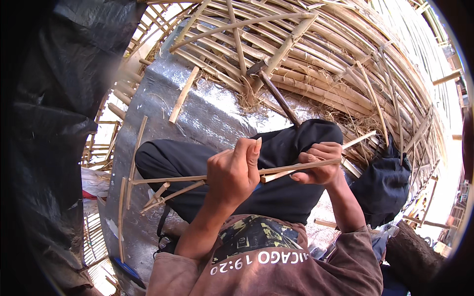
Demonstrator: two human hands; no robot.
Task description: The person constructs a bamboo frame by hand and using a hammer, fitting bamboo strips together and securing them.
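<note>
My left hand [234, 170] is closed in a fist around a long, thin bamboo strip [170, 180], thumb upward, above my lap. The strip runs on from this fist to my right hand [320, 162]. My right hand is wrapped round that strip and a second bamboo stick [360, 139], which crosses it at a shallow angle. The second stick's pale cut end lies just beside my left fist. Below my left wrist, short bamboo pieces [158, 198] lie crossed near my dark trouser leg [173, 155].
A hammer [280, 96] leans between my knee and the bamboo slat structure [311, 74]. Loose bamboo pieces [183, 96] lie on the silvery sheet [158, 101]. A dark cloth bag [382, 182] sits at right, near a log [412, 251]. Black sheeting [49, 123] hangs at left.
</note>
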